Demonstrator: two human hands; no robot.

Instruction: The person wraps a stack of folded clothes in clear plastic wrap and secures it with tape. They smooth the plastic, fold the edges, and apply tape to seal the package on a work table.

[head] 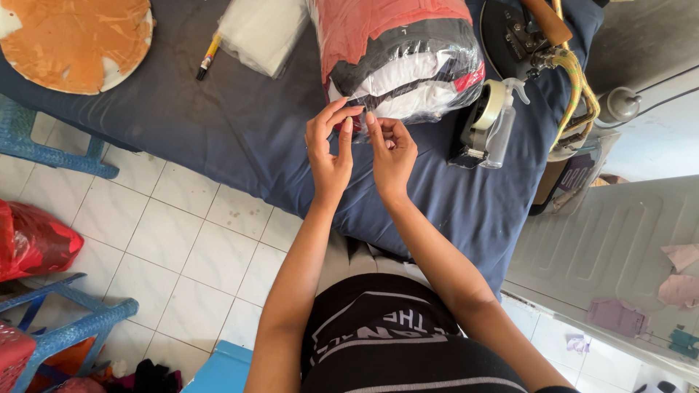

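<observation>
- Both hands meet at the near edge of a clear plastic bag of folded clothes (397,54). The left hand (329,149) and right hand (392,149) each pinch the thin plastic with their fingertips.
- That bag lies on a dark blue padded table (218,124). It looks soft, squashy and slippery, so the loose edge is the best place to grab.
- A tape holder (480,124) sits just beside it on the right, next to an iron (528,33). Spare bags (262,33) and a pen (208,57) lie to the left.

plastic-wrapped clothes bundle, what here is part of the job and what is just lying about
In use: left hand; right hand; plastic-wrapped clothes bundle, both hands pinching its clear wrap; tape dispenser close by.

Lying about: marker; stack of clear bags; round orange board; iron; red bag.
</observation>
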